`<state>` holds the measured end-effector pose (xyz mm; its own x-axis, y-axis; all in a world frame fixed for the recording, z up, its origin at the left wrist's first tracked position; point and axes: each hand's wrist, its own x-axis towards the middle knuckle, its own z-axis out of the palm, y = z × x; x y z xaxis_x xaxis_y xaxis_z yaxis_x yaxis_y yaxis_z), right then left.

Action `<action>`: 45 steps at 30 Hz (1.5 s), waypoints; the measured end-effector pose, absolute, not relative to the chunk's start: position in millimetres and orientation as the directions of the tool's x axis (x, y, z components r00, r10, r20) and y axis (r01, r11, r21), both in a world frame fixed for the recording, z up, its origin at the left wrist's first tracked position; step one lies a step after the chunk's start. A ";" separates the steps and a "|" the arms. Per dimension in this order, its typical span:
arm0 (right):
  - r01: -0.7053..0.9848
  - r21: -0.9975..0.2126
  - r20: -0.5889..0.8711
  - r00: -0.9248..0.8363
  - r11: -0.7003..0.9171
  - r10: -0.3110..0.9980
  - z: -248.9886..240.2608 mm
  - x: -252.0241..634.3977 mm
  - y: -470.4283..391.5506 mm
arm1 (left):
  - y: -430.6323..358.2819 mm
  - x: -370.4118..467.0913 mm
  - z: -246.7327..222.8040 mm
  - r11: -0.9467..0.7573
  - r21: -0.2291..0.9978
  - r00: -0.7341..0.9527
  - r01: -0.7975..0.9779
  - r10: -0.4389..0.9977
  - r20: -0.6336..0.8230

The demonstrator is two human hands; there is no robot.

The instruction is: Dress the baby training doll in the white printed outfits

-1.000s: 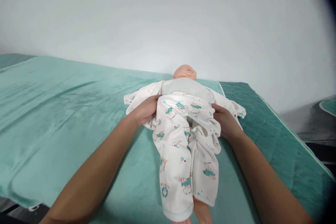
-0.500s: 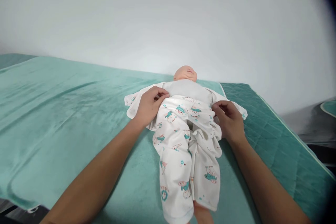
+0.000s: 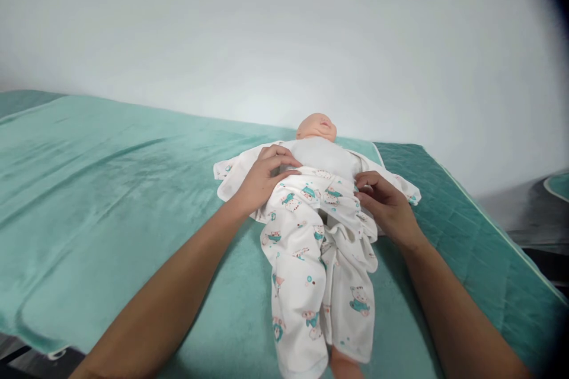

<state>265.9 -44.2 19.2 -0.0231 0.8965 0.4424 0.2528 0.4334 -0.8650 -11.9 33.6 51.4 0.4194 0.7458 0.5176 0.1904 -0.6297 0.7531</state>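
Observation:
A baby doll (image 3: 316, 127) lies on its back, head away from me, in a white long-sleeved top (image 3: 322, 155) with the sleeves spread. White baby pants (image 3: 297, 260) printed with small animals cover its legs up to the belly. My left hand (image 3: 273, 174) rests on the waistband at the doll's left-of-view side, fingers stretched and thumb apart. At the opposite side of the waist, my right hand (image 3: 384, 201) has curled fingers and thumb on the pants' edge, pinching the cloth. One bare foot (image 3: 345, 364) shows below the right-of-view pant leg, which is bunched up.
A light green sheet (image 3: 111, 207) covers the surface, with shallow creases. Darker quilted green cloth (image 3: 462, 237) lies along the right. A white wall (image 3: 267, 47) stands directly behind the doll's head. Part of another green-topped surface (image 3: 559, 185) appears at the right edge.
My left hand has loosened from a pinch, its fingers now spread further over the waistband towards the middle. The right hand stays at the waist's side, its fingers slightly shifted.

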 end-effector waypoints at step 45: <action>0.621 -0.705 0.386 -0.068 0.342 0.920 28.8 263.9 34.9 | 99.6 11.3 49.9 -0.589 0.659 0.458 0.468 0.799 0.389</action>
<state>263.9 34.9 28.8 -0.0681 0.9200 0.3859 0.6211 0.3418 -0.7052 11.3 99.6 49.9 0.4580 0.7993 0.3891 0.4679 -0.5889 0.6590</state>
